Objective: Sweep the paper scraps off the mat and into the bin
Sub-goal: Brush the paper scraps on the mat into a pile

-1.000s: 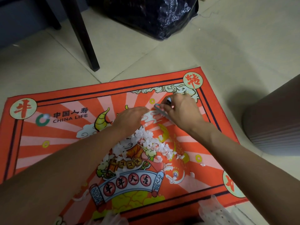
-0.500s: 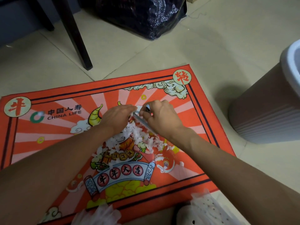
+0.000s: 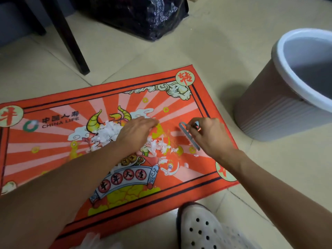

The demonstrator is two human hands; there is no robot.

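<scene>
Showing a head-camera view down onto a tiled floor (image 3: 224, 51), this frame has a red printed mat (image 3: 53, 150) lying across its left and centre, marked "CHINA LIFE" and bearing a horned cartoon ox with a scroll banner. White paper scraps (image 3: 107, 133) lie heaped near the mat's middle, at about 9 o'clock from the left hand (image 3: 133, 132); a looser scatter of scraps (image 3: 161, 146) runs on toward 4 o'clock of that hand, with a few stray bits beyond. The left hand rests palm-down on the pile, fingers straight and together, grasping nothing. The right hand (image 3: 211, 135) lies at 3 o'clock from the left, apart from it, its fingers curled and pinching the upper end of a thin grey strip-like tool (image 3: 189, 136) whose long edge sits on the mat; what kind of tool it is cannot be told. A grey ribbed bin (image 3: 269, 112) with a white rim stands upright on the floor off the mat, at 2 o'clock from the right hand. A dark furniture leg (image 3: 71, 42) stands at 11 o'clock and a black plastic bag (image 3: 143, 15) at 12 o'clock. A white perforated clog (image 3: 199, 229) shows at 6 o'clock, just off the mat's near edge.
</scene>
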